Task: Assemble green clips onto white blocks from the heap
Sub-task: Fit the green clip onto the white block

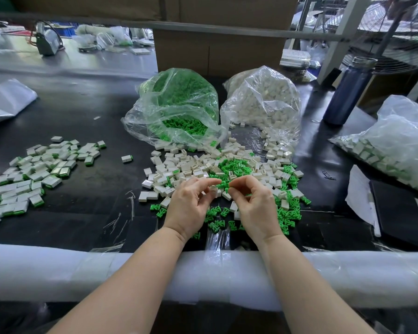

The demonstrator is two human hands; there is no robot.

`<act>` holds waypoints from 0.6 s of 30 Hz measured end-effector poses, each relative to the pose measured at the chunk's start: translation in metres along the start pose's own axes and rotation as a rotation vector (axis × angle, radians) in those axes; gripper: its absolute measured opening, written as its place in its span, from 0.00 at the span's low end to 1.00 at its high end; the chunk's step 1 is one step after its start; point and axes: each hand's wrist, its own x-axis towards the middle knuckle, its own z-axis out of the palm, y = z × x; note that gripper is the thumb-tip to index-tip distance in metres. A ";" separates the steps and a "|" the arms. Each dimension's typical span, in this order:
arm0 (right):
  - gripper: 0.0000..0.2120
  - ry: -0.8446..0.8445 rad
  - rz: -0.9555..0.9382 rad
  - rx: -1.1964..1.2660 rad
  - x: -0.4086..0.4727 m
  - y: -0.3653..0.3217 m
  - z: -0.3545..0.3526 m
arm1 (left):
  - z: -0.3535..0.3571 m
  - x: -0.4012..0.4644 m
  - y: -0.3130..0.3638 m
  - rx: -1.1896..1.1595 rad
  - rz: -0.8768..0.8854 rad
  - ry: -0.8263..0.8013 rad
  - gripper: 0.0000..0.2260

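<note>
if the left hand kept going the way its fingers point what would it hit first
Probably the right hand's fingertips, just across a small gap from the left hand, above the mixed heap; depth is unclear.

We cannot tell whether the right hand (253,203) pinches anything: its curled fingertips hide the spot. The left hand (191,206) covers part of the heap (227,172) (clips and blocks beneath stay unseen). The bag of finished pieces (393,138) runs off the right edge.
</note>
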 end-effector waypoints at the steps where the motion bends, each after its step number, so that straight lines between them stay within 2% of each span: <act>1: 0.05 -0.005 0.002 0.005 0.000 0.000 0.000 | 0.000 0.000 -0.001 -0.005 0.001 -0.002 0.09; 6: 0.07 -0.007 0.012 0.052 0.000 -0.001 0.000 | -0.001 -0.001 -0.003 -0.125 -0.086 -0.045 0.05; 10: 0.07 -0.024 0.029 0.119 -0.001 -0.003 -0.001 | 0.000 0.000 -0.004 -0.178 -0.112 -0.066 0.08; 18: 0.07 -0.044 0.041 0.129 -0.001 -0.003 -0.001 | 0.000 0.000 -0.004 -0.223 -0.118 -0.094 0.06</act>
